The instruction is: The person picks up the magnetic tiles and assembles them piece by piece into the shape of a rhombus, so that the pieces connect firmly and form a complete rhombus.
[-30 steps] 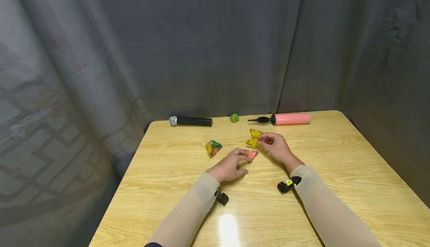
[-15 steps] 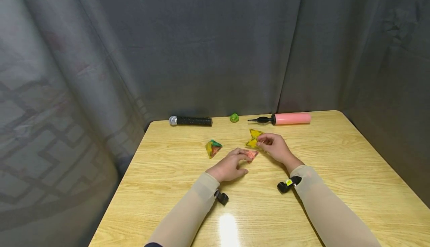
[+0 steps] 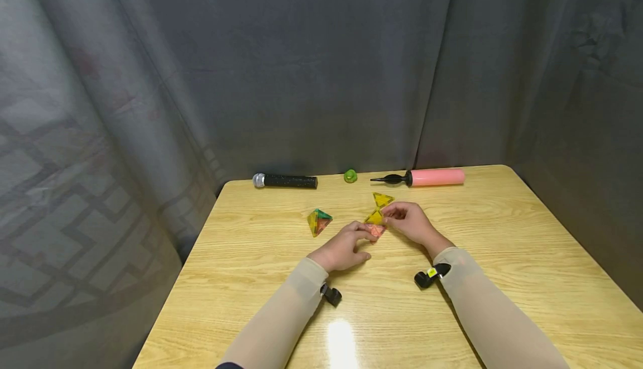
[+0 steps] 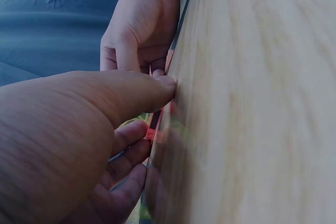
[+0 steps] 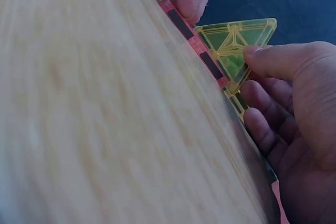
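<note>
My right hand point(image 3: 411, 221) pinches a yellow triangular magnetic tile point(image 5: 233, 43) between thumb and fingers. In the right wrist view this tile stands tilted up, its lower edge along a red triangular magnetic tile point(image 5: 181, 24). The fingers of my left hand point(image 3: 346, 246) rest on the red tile point(image 3: 375, 232), which lies on the table; the thumb is apart from it. Just beyond the held tile, a second yellow triangular tile point(image 3: 383, 199) lies flat. Left of both hands sits a small pyramid point(image 3: 319, 222) of yellow, green and red tiles.
Along the back of the wooden table point(image 3: 251, 285) lie a black microphone point(image 3: 286, 181), a small green toy point(image 3: 350, 176) and a pink hand pump point(image 3: 434, 177). Grey curtains point(image 3: 321, 78) hang behind the table and at its sides.
My right hand has drawn the yellow tile slightly nearer and leftward, so it now meets the red tile's far edge. My left hand has stayed where it was.
</note>
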Demonstrator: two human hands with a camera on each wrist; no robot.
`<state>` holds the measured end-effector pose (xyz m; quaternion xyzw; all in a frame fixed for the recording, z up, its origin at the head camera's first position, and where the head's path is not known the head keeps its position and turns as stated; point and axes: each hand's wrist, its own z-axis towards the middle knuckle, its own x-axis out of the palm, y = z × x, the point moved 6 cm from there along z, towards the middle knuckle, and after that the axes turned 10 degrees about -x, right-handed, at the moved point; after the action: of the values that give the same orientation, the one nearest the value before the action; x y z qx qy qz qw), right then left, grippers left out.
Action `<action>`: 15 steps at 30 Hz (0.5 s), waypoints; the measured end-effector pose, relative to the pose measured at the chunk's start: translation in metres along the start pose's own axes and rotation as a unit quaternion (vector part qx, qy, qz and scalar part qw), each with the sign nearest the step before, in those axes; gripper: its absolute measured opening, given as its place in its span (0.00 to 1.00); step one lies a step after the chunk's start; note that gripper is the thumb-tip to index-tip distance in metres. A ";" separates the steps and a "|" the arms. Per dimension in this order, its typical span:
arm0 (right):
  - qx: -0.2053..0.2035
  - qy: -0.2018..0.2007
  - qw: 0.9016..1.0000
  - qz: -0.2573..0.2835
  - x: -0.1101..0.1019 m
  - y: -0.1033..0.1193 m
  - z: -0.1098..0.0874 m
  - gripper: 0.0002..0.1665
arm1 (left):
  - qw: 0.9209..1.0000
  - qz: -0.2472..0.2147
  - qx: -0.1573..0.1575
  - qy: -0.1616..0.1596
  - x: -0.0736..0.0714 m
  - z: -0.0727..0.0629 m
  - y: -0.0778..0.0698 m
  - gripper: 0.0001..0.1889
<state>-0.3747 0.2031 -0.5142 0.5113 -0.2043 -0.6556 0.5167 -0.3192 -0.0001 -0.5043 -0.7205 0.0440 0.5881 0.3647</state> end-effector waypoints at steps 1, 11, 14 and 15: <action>0.001 0.002 1.000 0.000 0.000 -0.001 0.000 0.09 | 1.000 -0.001 -0.001 0.002 0.000 0.000 0.000 0.21; 0.013 0.012 1.000 -0.002 0.000 -0.003 -0.001 0.09 | 1.000 -0.007 -0.012 0.011 0.000 0.001 0.001 0.22; 0.016 0.013 1.000 -0.002 0.000 -0.003 -0.002 0.09 | 1.000 -0.010 -0.008 0.005 0.000 0.001 0.001 0.21; 0.016 0.014 1.000 -0.002 0.000 -0.003 -0.002 0.09 | 1.000 -0.012 -0.007 0.003 -0.001 0.001 0.001 0.21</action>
<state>-0.3747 0.2043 -0.5173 0.5289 -0.2068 -0.6462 0.5098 -0.3206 -0.0009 -0.5045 -0.7250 0.0326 0.5822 0.3665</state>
